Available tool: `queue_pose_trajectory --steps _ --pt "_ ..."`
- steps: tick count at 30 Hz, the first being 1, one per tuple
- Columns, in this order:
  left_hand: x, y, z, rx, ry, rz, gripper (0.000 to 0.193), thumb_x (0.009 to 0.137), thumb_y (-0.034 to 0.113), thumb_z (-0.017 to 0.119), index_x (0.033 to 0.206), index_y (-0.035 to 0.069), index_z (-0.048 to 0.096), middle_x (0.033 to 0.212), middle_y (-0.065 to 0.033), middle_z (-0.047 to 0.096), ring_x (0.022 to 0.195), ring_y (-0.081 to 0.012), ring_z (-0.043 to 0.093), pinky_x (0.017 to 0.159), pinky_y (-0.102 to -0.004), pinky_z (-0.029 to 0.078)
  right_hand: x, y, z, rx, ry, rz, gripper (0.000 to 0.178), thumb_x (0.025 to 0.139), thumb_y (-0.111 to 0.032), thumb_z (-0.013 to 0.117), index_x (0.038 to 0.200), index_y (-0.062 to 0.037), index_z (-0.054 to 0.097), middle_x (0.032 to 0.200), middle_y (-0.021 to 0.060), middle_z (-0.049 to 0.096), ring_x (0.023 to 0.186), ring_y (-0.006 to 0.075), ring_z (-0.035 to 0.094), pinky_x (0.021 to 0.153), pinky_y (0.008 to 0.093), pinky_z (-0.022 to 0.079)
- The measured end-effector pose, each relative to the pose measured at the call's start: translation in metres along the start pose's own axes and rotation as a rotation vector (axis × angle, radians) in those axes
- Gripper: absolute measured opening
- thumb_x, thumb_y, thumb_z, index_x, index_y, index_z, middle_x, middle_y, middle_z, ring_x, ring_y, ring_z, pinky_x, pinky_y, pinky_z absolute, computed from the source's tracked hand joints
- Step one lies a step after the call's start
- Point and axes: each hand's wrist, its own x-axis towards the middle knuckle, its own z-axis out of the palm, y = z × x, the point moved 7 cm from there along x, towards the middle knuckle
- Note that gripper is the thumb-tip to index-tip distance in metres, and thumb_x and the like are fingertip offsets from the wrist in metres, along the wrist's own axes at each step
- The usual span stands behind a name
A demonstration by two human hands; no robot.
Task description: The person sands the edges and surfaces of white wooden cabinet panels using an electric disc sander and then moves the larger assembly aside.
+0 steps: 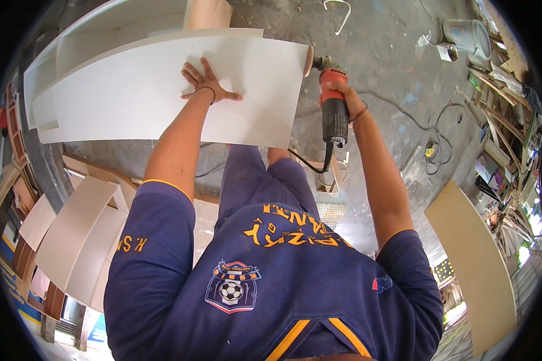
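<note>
A long white board point(120, 90) lies flat in front of me. My left hand point(206, 84) rests on top of it, palm down with the fingers spread. In my right hand point(342, 96) is a red and black angle grinder point(335, 111), gripped round its body just beyond the board's right end. Its round sanding disc point(309, 61) stands on edge against the board's far right corner, touching or very close to it. Whether the disc is spinning I cannot tell. A black cord point(310, 165) runs from the grinder's near end.
A pale cabinet body point(120, 24) is beneath and behind the board. Cable point(427, 126) loops across the grey floor at right. A clear bucket point(467, 39) and piled wood scraps point(506, 120) line the far right. Pale panels point(78, 222) stand at left; another panel point(476, 265) leans at right.
</note>
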Motion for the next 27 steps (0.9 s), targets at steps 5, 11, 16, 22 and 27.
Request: queue_pose_trajectory --steps 5,11,16,22,27 --pt "0.002 -0.001 0.003 0.008 -0.007 -0.007 0.155 0.036 0.067 0.081 0.141 0.020 -0.023 0.142 -0.0202 -0.033 0.134 -0.0365 -0.026 0.093 -0.0745 0.019 0.004 -0.011 0.000 0.013 0.011 -0.015 0.034 0.071 -0.029 0.066 0.089 -0.0038 0.053 0.073 0.0127 0.060 0.060 0.0208 0.061 0.056 0.0328 0.052" --pt "0.007 0.002 0.005 0.063 -0.001 -0.002 0.155 0.038 0.070 0.078 0.139 0.017 -0.027 0.142 -0.0227 -0.032 0.134 -0.0419 -0.022 0.088 -0.0767 0.023 0.006 -0.027 -0.005 -0.018 0.016 -0.046 0.040 0.071 -0.033 0.068 0.089 -0.0014 0.053 0.073 0.0123 0.060 0.061 0.0218 0.062 0.057 0.0337 0.053" --pt "0.008 0.005 0.005 0.049 0.040 0.032 0.154 0.036 0.069 0.079 0.141 0.019 -0.023 0.143 -0.0230 -0.029 0.133 -0.0419 -0.023 0.087 -0.0784 0.020 -0.014 -0.008 -0.035 -0.010 0.071 -0.225 0.040 0.076 -0.037 0.065 0.094 -0.0027 0.054 0.075 0.0100 0.061 0.061 0.0203 0.061 0.058 0.0323 0.051" --pt "-0.004 -0.007 0.005 -0.088 0.169 0.124 0.150 0.034 0.067 0.079 0.145 0.023 -0.012 0.147 -0.0198 -0.024 0.135 -0.0384 -0.023 0.089 -0.0796 0.011 -0.089 0.080 -0.078 0.174 0.179 -0.259 0.042 0.078 -0.039 0.062 0.101 -0.0043 0.053 0.075 0.0089 0.059 0.063 0.0220 0.059 0.058 0.0325 0.051" --pt "-0.047 -0.036 0.074 -0.662 0.514 -0.003 0.123 0.056 0.061 0.073 0.146 0.012 0.005 0.148 -0.0256 -0.011 0.138 -0.0384 -0.010 0.108 -0.0575 0.005 -0.142 0.164 -0.141 0.272 0.309 -0.347 0.059 0.072 -0.051 0.065 0.104 -0.0031 0.050 0.078 0.0129 0.058 0.063 0.0263 0.058 0.058 0.0350 0.051"
